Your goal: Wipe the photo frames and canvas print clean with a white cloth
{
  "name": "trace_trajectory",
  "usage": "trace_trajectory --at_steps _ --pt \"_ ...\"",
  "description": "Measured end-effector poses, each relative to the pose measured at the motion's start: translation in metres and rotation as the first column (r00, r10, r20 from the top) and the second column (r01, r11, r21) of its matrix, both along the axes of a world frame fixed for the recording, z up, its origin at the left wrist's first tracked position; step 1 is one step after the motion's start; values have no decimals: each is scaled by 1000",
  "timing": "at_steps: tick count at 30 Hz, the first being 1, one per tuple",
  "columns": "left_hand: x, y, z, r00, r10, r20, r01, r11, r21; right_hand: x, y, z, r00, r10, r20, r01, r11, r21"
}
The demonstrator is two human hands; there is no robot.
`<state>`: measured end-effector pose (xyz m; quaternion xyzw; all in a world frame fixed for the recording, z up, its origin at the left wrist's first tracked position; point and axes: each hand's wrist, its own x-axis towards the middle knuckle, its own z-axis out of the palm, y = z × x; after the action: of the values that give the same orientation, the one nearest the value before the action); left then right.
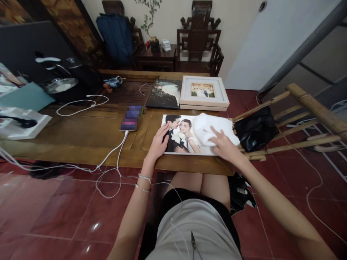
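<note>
A wedding photo panel [179, 139] lies flat near the front edge of the wooden table, showing a couple in a dark suit and a white dress. My left hand [159, 141] rests on the panel's left edge with its fingers stretched out. On the panel's right part lies a bunched white cloth [211, 128], which covers that side of the picture. My right hand [223, 144] grips the cloth from the front, index finger extended over it and the other fingers curled into its folds.
Behind the panel lie a dark photo panel [164, 94] and a stacked pale wooden frame [204, 103]. A phone [132, 118] with a white cable [119, 148] is to the left. A bamboo chair [282, 95] holding a black bag [256, 130] stands at right; a kettle [81, 74] sits far left.
</note>
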<state>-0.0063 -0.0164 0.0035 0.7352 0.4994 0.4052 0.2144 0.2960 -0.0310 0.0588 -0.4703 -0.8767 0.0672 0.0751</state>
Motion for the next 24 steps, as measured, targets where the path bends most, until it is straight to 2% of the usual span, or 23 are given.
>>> trace_trajectory --at_steps 5,7,9,13,16,20,24 --pt "0 -1 2 1000 -2 -10 2 1000 -13 -9 -83 6 989 150 6 -150 989 -2" --pt "0 -2 3 1000 -7 -15 6 1000 -15 -11 -99 10 983 182 -2 -182 983 -32" --pt "0 -2 3 1000 -11 -14 11 1000 -10 -10 -99 12 980 199 -9 -199 979 -52" --pt "0 -2 3 1000 -10 -7 10 1000 -12 -6 -61 14 986 164 -23 -164 985 -45" --pt "0 -1 3 1000 -9 -6 9 1000 -15 -6 -13 21 992 127 -22 -128 991 -48" --pt "-1 -1 2 1000 -9 -12 9 1000 -11 -14 52 40 994 104 -14 -105 990 -98" --pt "-2 0 3 1000 -20 -10 20 1000 -18 -25 104 50 996 87 -13 -88 987 -133"
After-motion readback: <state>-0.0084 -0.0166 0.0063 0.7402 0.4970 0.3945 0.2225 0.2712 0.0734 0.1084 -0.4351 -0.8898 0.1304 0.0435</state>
